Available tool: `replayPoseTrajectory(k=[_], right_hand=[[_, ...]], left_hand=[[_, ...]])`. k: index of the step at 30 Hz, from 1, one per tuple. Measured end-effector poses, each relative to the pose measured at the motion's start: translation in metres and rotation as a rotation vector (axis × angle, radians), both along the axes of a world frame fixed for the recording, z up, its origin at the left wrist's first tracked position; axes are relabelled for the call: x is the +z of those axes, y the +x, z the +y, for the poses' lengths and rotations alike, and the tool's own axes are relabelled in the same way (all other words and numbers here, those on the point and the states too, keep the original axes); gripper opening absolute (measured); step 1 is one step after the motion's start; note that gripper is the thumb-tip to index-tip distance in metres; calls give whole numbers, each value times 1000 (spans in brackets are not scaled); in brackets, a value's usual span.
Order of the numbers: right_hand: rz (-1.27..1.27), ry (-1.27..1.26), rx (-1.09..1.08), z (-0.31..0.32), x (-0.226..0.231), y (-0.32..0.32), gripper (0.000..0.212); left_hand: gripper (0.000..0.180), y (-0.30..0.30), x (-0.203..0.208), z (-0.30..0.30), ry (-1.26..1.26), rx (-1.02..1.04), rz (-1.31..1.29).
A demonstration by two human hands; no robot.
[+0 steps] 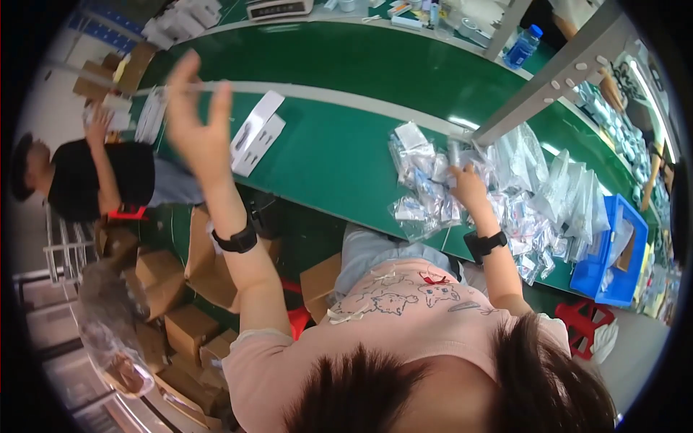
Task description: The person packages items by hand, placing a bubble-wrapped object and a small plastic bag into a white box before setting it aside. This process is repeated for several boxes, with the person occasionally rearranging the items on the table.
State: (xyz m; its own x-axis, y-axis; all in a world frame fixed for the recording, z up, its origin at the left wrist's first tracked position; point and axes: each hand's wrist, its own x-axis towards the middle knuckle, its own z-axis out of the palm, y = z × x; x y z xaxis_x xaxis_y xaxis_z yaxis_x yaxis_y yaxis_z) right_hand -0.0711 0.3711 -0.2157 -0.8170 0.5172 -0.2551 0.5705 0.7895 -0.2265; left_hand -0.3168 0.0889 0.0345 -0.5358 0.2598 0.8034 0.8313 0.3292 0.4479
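Note:
My left hand (200, 133) is raised at the left, somewhat blurred, its fingers spread and nothing in them. Beyond and to the right of it, a white box (266, 115) with dark printed pictures lies on the green table (328, 155). My right hand (471, 189) is down at the heap of small clear plastic packets (426, 184), its fingers bent around a packet (454, 153) at the heap's edge. Printed items show inside several packets. Both wrists wear black bands.
Larger clear bags (520, 159) lie right of the packets, beside a blue bin (613, 249). A metal post (552, 79) rises over the table. A co-worker (101, 173) stands at the left near white boxes. Cardboard boxes (189, 332) crowd the floor; a red stool (583, 325) stands right.

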Motion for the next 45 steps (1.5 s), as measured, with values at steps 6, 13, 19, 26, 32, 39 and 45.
replayPoseTrajectory(k=[6, 13, 19, 26, 32, 39, 45], right_hand=[[-38, -46, -56, -22, 45, -10, 62], [474, -506, -233, -51, 88, -38, 78], [893, -1516, 12, -82, 66, -78, 94], [1121, -1048, -257, -55, 64, -31, 88], [733, -582, -79, 16, 71, 24, 41], [286, 79, -306, 175, -7, 25, 28], [43, 222, -310, 165, -61, -32, 45]], left_hand=[[107, -127, -223, -55, -1105, 634, -522], [96, -138, -215, -21, -707, -145, -901], [74, -15, -192, 65, -707, -1020, -1296], [88, 55, -152, 132, 156, -1301, -1160], [84, 64, -170, 121, -175, -863, -955], [79, 48, -210, 94, -341, -372, -606], [77, 55, -246, 99, -185, -275, -556]])
